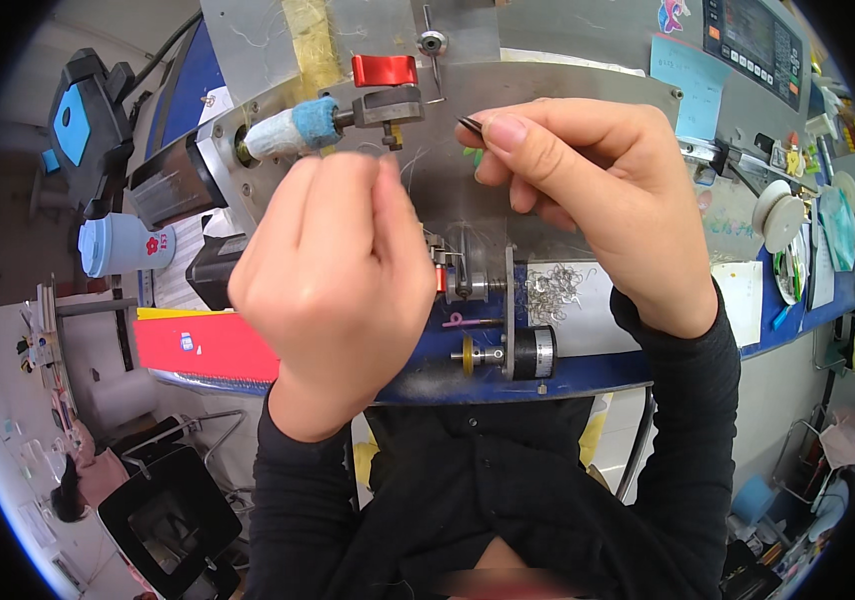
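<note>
My left hand, slightly blurred, is closed in front of the machine, just below a metal clamp with a red knob. Its fingertips are turned away, so whatever they pinch is hidden. Between the thumb and forefinger of my right hand is a small dark pointed tool, like tweezers, its tips toward the clamp. A thin metal rod with a round eye hangs beside the clamp. Blue and white wrapping covers the shaft left of it.
Small metal hooks lie heaped on a white sheet below my right hand. A black motor sits at the table's near edge. Left are a light-blue cup and a red sheet. A control panel stands far right, near white spools.
</note>
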{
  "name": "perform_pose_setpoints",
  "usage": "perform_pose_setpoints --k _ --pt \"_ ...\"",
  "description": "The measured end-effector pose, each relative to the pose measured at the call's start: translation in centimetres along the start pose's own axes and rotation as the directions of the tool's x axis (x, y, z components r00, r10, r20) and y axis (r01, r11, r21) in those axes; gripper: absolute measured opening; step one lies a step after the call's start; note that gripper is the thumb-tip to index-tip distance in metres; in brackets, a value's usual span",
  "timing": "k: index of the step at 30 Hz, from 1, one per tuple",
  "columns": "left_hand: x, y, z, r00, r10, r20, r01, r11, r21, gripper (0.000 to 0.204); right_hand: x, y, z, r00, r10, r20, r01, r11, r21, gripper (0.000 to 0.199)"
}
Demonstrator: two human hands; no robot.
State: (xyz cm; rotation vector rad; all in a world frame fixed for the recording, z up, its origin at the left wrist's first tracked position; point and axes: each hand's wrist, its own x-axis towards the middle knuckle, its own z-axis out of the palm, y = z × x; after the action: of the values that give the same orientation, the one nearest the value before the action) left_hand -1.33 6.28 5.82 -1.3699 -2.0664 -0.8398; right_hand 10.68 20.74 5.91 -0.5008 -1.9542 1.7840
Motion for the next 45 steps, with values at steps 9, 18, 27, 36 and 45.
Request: perform_pose_setpoints --k 9,18,27,36,45 --pt "-1.4 1.2 -2.3 0.999 -0.040 -0.019 0.036 0.983 -0.182 0.011 1.0 -0.4 0.4 0.999 0.006 0.044 -0.009 0.998 0.068 0.024" --pt "-2.4 0.2 -2.4 0.999 -0.025 0.041 0.033 0.978 -0.206 0.017 1.3 -0.6 0.5 1.000 0.001 0.021 -0.002 0.999 0.052 0.024" --pt "-3.7 -0.6 -2.7 0.997 -0.021 0.072 0.036 0.977 -0.212 0.019 0.4 -1.2 0.3 1.000 0.022 0.005 -0.022 1.000 0.009 0.024" --pt "-4.2 -0.1 -3.5 0.999 0.009 0.048 0.003 0.970 -0.244 0.018 0.7 -0.8 0.6 0.998 0.052 0.027 -0.053 0.998 0.044 0.026" --pt "-5.4 -0.9 -3.8 0.995 -0.017 0.094 0.037 0.975 -0.219 0.018 1.1 -1.2 0.3 0.996 0.073 0.044 -0.076 0.994 0.081 0.027"
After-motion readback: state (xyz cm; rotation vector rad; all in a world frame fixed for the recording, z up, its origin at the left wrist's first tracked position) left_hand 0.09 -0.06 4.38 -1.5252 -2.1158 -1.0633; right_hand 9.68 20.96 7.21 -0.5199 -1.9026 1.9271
